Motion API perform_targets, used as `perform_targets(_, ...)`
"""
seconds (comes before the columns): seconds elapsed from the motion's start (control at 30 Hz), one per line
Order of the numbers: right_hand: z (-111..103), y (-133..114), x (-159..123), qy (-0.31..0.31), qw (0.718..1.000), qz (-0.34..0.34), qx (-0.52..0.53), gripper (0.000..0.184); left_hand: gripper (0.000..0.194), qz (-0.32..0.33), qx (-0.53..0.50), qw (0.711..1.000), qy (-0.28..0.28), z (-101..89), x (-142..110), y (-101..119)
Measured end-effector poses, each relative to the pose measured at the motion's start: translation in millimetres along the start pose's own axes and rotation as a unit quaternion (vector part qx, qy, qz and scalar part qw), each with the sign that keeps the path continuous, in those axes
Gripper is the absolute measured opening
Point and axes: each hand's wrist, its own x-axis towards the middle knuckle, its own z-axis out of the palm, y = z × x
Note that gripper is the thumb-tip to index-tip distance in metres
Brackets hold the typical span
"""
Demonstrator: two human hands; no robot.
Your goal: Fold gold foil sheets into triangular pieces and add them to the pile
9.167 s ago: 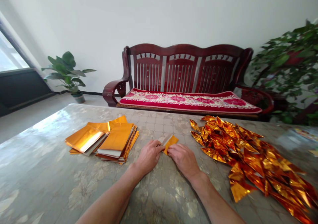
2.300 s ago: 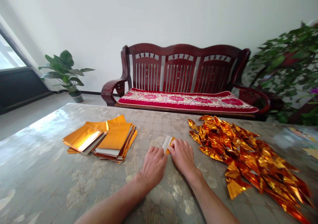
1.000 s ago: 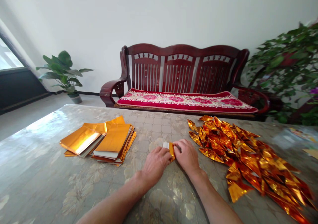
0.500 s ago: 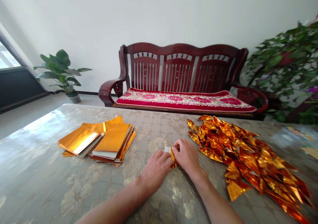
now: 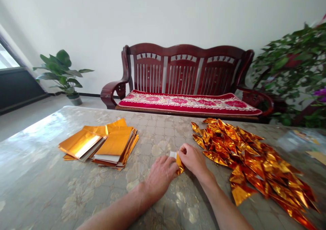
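A small folded sheet of gold foil paper, its pale backing showing at the far end, lies on the table between my hands. My left hand presses over its left side with the fingers curled onto it. On the other side my right hand pinches its upper right edge between thumb and forefinger. Part of the paper is hidden under the fingers. Stacks of flat gold foil paper rest to the left. A heap of folded gold foil pieces spreads over the right side.
A patterned cover lies over the table. Behind the table stands a dark red wooden bench with a red floral cushion. A clear plastic bag lies at the far right. Potted plants flank the bench.
The paper has been turned and folded narrower since the earliest frame. In the last second both hands have shifted slightly, and less of the pale backing shows.
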Motion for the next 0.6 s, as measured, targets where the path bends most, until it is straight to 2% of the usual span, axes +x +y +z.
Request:
perform_targets(0.23,-4,3,-1,-0.028,0.999,0.017,0.027,0.016,0.027,-0.004,0.013,1.000,-0.004,-0.7,0,-2)
perform_targets(0.47,2,0,-6,0.002,1.000,0.010,0.009,0.012,0.033,-0.011,0.013,1.000,-0.013,-2.8,-1,-1)
perform_targets(0.6,7,-1,-7,0.019,1.000,0.000,0.009,0.011,0.030,-0.011,0.017,1.000,-0.004,-1.9,0,-1)
